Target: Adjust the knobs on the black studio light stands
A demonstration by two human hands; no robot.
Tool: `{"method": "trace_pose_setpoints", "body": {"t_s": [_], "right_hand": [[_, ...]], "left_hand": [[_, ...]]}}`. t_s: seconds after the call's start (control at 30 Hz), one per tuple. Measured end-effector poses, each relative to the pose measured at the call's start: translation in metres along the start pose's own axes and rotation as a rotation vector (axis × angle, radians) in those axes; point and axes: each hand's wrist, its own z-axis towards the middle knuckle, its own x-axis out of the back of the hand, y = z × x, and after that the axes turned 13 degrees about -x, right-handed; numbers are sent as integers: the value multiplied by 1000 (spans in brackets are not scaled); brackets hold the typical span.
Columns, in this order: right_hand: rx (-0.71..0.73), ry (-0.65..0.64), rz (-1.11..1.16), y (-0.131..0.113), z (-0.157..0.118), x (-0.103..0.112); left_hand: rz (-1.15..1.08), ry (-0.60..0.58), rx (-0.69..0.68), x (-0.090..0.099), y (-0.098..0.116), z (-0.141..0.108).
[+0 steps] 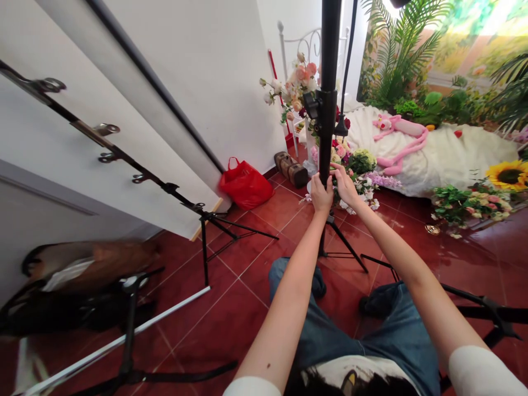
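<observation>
Head view: two hands at a stand pole, with feet among the legs

Jeans (325, 335) fill 5 o'clock from the middle, and the splayed legs (348, 250) of the stand, toward 4 o'clock, reach close to the shoes (373, 304). A foot catching one could jolt the pole.

Just off the middle at 3 o'clock are both hands. The left hand (322, 193) is mostly closed round the black stand pole (328, 129). The right hand (345, 186) is partly open, fingers bent at the pole's right edge; whether it grips anything, I cannot tell.

Above them, toward 1 o'clock, sits the pole's knob (312, 104). If it is loose, the upper tube might slip and pinch fingers. A plug (341, 126) hangs on a cable (350, 55) beside the pole; a snag there could pull the stand over.

Farther off at 2 o'clock, flowers (363, 160) crowd behind the hands, so a forward tip would likely crush them. Beyond lies a pink toy (406, 129) on a white cover (457, 151).
</observation>
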Motion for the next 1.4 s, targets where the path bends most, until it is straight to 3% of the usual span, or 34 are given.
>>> {"method": "trace_pose_setpoints", "body": {"t_s": [0.1,0.2,0.3,0.4,0.6,0.8,0.93,1.13,1.4], "right_hand": [[-37,74,77,9,5,-7],[-178,155,187,19,9,-15],[-297,153,309,28,9,-18],[-303,115,354,31,8,-15],[-450,87,307,18,19,-6],[-518,72,107,3,39,-1],[-481,124,171,5,30,-2],[-304,44,470,15,11,-5],[-268,240,491,14,18,-18]], "left_hand": [[6,5,-13,0,-1,0],[17,12,-27,-1,-3,-1],[36,15,-26,-2,-5,-1],[41,27,-31,-3,-6,-2],[23,18,-28,-2,-4,-2],[21,7,-22,-1,-2,-2],[16,4,-18,0,0,-2],[-1,20,-45,0,1,0],[-25,45,-40,-1,-1,-3]]}}
